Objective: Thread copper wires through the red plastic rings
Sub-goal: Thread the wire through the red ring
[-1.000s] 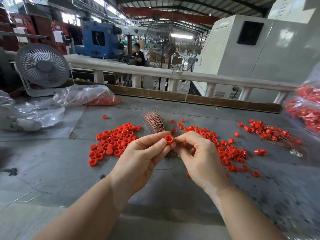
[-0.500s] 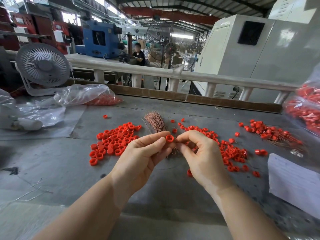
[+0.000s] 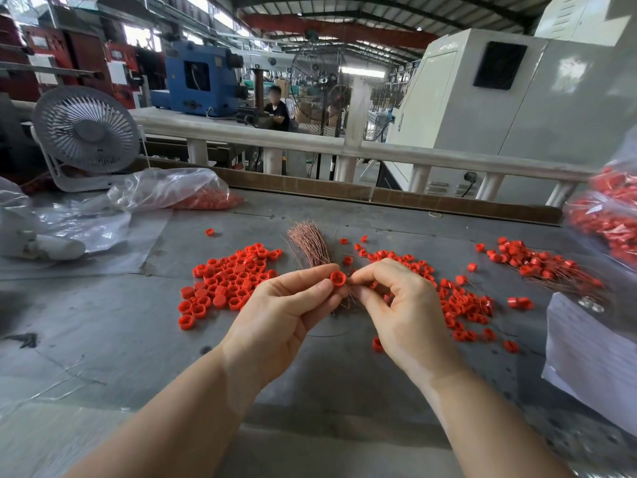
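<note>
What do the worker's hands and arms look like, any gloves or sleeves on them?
No gloves: the left hand and the right hand are bare. Both forearms are bare as far as the picture shows, with no sleeves. No rings, watch or wristbands show.

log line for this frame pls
step: threading | left hand: pinches red ring | right hand: pinched at ring, wire not discernible | wire bundle: on table

This is a factory hall: a steel-trussed roof [image 3: 344,15] spans above a grey, scuffed metal workbench [image 3: 103,322], and behind that bench stand a blue industrial machine [image 3: 200,81], a large cream machine cabinet [image 3: 482,98] and a tall pedestal fan [image 3: 317,84].
</note>
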`<state>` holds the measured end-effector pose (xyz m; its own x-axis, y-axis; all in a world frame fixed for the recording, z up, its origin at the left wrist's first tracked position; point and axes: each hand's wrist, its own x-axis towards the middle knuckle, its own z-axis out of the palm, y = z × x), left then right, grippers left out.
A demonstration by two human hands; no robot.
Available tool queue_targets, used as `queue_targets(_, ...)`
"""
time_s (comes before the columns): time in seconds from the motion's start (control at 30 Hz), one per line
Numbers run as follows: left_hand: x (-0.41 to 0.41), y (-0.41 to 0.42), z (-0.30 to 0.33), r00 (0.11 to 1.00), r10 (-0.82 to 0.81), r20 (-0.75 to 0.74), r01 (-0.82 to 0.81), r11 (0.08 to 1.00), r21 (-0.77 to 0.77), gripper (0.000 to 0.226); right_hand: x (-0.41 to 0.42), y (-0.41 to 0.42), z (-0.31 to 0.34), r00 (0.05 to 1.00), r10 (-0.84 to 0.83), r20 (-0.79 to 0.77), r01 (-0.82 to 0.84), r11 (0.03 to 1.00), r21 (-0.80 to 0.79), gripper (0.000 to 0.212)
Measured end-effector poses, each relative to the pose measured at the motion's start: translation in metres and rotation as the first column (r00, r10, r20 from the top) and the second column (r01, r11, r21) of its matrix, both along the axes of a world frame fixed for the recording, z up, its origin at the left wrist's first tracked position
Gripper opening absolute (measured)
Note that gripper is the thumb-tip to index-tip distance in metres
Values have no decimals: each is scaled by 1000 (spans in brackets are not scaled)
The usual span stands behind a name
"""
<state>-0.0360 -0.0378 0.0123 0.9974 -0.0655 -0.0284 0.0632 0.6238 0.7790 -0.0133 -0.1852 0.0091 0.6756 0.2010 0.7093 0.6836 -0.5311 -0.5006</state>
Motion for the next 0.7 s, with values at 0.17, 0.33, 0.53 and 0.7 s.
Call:
queue_targets(0.17, 0, 0, 0, 1000, 8, 10, -8, 1000, 3, 23, 0, 0, -1, 1000, 11, -6, -11, 1000, 13, 12)
queue_targets(0.33, -1, -1, 0, 1000, 1, 19, -1, 1000, 7, 24, 0, -1, -1, 1000, 12, -26, -11, 1000, 20, 11)
queue_targets(0.53, -1, 0, 2, 1000, -17, -2, 17, 1000, 2, 25, 0, -1, -1, 1000, 9, -23, -9, 1000, 22, 12)
queue_targets(0.7, -1, 0, 1, 1000, -13, 6, 13, 1000, 20, 24, 0, -1, -1, 1000, 4, -1, -4, 1000, 8, 12)
